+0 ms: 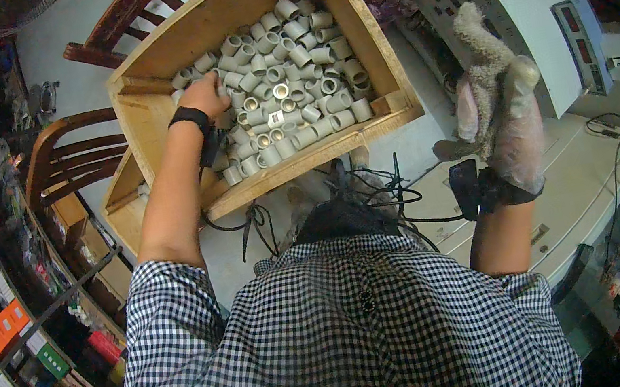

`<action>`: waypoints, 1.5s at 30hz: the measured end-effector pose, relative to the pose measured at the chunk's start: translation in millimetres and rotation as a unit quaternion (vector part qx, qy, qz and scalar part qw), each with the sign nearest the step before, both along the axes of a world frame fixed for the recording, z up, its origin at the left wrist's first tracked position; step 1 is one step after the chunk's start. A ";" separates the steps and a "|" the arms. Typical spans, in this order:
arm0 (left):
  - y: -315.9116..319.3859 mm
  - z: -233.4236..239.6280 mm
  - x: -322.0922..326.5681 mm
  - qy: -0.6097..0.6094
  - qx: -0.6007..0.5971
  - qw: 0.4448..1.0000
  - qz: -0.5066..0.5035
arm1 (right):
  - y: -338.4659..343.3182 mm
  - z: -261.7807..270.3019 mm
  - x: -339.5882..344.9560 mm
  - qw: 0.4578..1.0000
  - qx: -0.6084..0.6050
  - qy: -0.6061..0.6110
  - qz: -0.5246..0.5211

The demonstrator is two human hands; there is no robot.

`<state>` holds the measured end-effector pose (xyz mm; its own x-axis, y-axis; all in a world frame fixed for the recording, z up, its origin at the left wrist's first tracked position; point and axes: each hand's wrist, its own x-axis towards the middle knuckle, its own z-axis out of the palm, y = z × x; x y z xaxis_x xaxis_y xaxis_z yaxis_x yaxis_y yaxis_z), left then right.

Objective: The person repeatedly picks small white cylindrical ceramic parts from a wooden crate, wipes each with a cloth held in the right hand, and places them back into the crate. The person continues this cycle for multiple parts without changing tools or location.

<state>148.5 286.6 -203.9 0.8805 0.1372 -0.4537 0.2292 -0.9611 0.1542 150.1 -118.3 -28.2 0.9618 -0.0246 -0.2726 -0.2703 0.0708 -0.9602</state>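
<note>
A wooden box (160,123) in front of me holds a heap of grey plastic pipe couplings (299,54), several showing metallic-looking inner rings. My left hand (205,97), bare with a black wrist strap, reaches into the left side of the heap. Its fingers curl down at the couplings there; whether they grip one is hidden. On the right, my right hand (512,116) wears a knitted glove (479,48) partly wrapped in clear plastic. It is raised beside a white machine, fingers spread, and nothing shows plainly between them.
Wooden chairs (73,156) stand beyond and left of the box. Part of a second wooden box (119,210) shows beneath its left side. Black cables (256,221) hang before me. To the right are the white machine (530,3) and a pale cabinet top (563,163). Stocked shelves (27,302) line the left.
</note>
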 end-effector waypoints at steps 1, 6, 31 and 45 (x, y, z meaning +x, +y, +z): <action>-3.3 11.6 5.3 -0.022 -0.022 0.999 0.011 | 2.7 -1.1 -1.1 0.998 0.020 -0.032 0.043; -33.2 82.0 19.3 -0.204 -0.175 0.963 -0.026 | 7.2 6.8 -8.1 0.991 0.063 -0.038 0.112; -178.4 228.9 -111.1 -0.249 -0.631 0.735 0.007 | 29.1 0.4 -51.9 0.911 0.148 -0.144 0.357; -196.5 230.9 -118.7 -0.317 -0.607 0.729 -0.020 | 14.6 23.3 -62.5 0.834 0.064 -0.294 0.463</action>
<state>29.8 90.1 26.9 0.9581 -0.0574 0.2805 -0.2826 -0.0334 0.9586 87.7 -103.7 -4.9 0.5204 0.7961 0.3089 0.2491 0.2045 -0.9466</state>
